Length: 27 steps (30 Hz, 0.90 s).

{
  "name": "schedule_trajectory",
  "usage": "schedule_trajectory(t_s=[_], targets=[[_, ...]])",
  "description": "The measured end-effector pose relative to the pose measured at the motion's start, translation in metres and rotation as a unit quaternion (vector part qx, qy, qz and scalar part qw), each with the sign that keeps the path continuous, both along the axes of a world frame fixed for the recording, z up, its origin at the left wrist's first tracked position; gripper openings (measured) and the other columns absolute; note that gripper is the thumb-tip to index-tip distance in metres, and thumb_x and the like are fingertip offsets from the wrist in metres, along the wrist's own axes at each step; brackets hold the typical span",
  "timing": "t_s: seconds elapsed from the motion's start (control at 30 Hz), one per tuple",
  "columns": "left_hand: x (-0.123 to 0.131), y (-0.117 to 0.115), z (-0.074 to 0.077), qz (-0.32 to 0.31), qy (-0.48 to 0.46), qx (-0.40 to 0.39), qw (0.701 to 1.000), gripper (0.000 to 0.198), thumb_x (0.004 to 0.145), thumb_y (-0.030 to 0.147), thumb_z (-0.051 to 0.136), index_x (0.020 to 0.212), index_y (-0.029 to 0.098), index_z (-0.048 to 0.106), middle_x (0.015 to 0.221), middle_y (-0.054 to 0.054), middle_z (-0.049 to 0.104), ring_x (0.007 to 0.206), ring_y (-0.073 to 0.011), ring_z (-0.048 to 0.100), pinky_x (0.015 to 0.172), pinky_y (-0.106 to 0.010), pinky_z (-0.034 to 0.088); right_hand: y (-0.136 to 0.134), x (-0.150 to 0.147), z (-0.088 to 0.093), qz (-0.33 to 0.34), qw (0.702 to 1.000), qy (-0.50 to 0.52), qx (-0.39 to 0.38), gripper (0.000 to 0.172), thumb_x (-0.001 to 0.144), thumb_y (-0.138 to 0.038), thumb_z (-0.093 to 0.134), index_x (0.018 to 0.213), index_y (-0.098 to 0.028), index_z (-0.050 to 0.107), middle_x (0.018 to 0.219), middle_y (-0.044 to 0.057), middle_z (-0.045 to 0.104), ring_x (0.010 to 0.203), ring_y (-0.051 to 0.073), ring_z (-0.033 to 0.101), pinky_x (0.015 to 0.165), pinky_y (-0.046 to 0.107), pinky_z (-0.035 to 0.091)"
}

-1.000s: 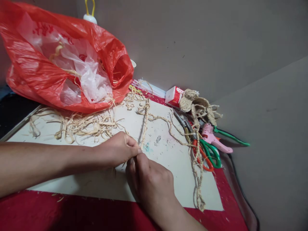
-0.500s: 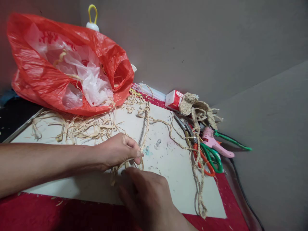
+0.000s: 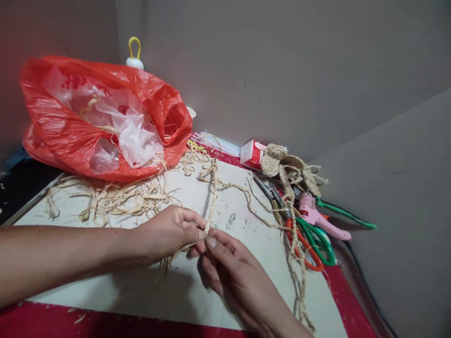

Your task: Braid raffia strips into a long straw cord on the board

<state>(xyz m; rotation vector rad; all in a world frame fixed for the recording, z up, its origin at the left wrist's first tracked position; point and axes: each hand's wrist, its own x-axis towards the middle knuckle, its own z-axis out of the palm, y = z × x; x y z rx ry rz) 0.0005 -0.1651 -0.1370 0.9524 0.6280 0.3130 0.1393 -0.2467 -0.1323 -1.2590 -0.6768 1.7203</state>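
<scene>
A pale braided straw cord (image 3: 213, 199) runs from the middle of the white board down to my fingers. My left hand (image 3: 172, 234) pinches its near end between thumb and fingers. Close against it, my right hand (image 3: 234, 267) is closed with thumb and forefinger on the same end of the braid. Loose straw strands (image 3: 171, 263) hang out below my left hand. Past the braid's far end, a thinner twisted cord (image 3: 243, 188) trails off to the right. Part of the working end is hidden by my fingers.
Loose straw (image 3: 123, 199) lies before a red plastic bag (image 3: 59, 136) on the white board (image 3: 141, 291). At the right are scissors with orange handles (image 3: 313, 256), green handles (image 3: 326, 249), a pink glue gun (image 3: 313, 216), straw coils (image 3: 273, 162) and a red-white box (image 3: 252, 154).
My right hand has come up from below and closed on the braid's end beside my left hand. The left hand keeps its pinch. The whole view has shifted slightly.
</scene>
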Motion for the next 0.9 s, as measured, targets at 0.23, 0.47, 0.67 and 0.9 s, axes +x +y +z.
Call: schedule_trajectory(t_s=[0.23,0.47,0.67,0.9], targets=[[0.0,0.003,-0.003,-0.007,-0.018,-0.002,1.0,0.024,0.071,0.026,0.065,0.089,0.014,0.053,0.062,0.001,0.063,0.059,-0.0098,0.058,0.06,-0.02,0.04,0.003,0.01,-0.004,0.073,0.994,-0.07,0.027,0.033,0.087,-0.046,0.055,0.074,-0.015,0.056,0.056,-0.006,0.034,0.049,0.007,0.022,0.044,0.02,0.017],[0.0,0.004,-0.006,-0.022,-0.012,0.035,0.999,0.029,0.076,0.028,0.063,0.1,0.013,0.056,0.068,0.001,0.062,0.06,-0.0074,0.054,0.058,-0.019,0.037,0.006,0.014,-0.008,0.079,0.997,0.001,0.0,0.033,0.085,-0.047,0.055,0.077,-0.016,0.056,0.053,-0.008,0.031,0.041,0.005,0.015,0.038,0.02,0.013],[-0.002,0.007,-0.002,-0.063,0.0,0.118,0.991,0.023,0.083,0.031,0.052,0.095,0.012,0.059,0.073,-0.001,0.06,0.068,-0.0099,0.054,0.068,-0.023,0.041,0.005,0.01,-0.008,0.036,0.999,0.039,-0.009,0.029,0.086,-0.041,0.056,0.072,-0.015,0.056,0.05,-0.009,0.029,0.04,0.004,0.014,0.036,0.019,0.012],[-0.004,0.006,-0.001,-0.061,-0.004,0.242,0.968,0.021,0.085,0.027,0.046,0.085,0.013,0.062,0.076,-0.001,0.062,0.073,-0.0116,0.055,0.072,-0.023,0.042,0.005,0.004,-0.008,-0.002,0.998,0.07,-0.009,0.033,0.084,-0.04,0.058,0.064,-0.016,0.052,0.048,-0.009,0.027,0.04,0.004,0.012,0.036,0.018,0.011]])
